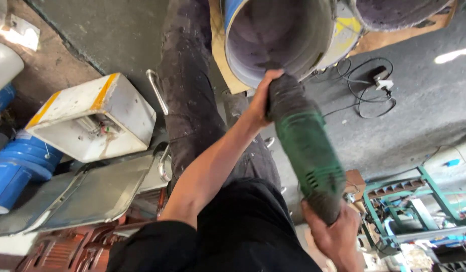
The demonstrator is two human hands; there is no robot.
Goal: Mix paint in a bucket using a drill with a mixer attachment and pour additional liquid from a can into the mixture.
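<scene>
Both hands on the green-bodied handheld power grinder (306,151). Left hand (260,103) has its fingers clamped round the dark front neck of the tool; right hand (336,236) has its fingers wrapped round the rear grip. Tool nose sits just past the left fingers, inside the mouth of the open-ended grey metal cylinder with a blue outer band (278,35). Working end is hidden in there, can't tell whether it touches the wall.

To do this well, my read: keep the two-handed grip firm, left hand steering close to the head, right hand steadying the tail, tool in line with the forearms. Light pressure along the inner rim, watch for kickback at the edge. Keep the black power cable (366,90), lying on the floor beyond the right fingers, out of the way.

Markings: yellow patch on the cylinder's outer skin (348,25), just right of the left fingers. White box-shaped casing with yellow-orange stripes (87,116) well left of the left fingers. Blue ribbed plastic drum (16,166) further left. Green metal frame (409,201) right of the right fingers.
</scene>
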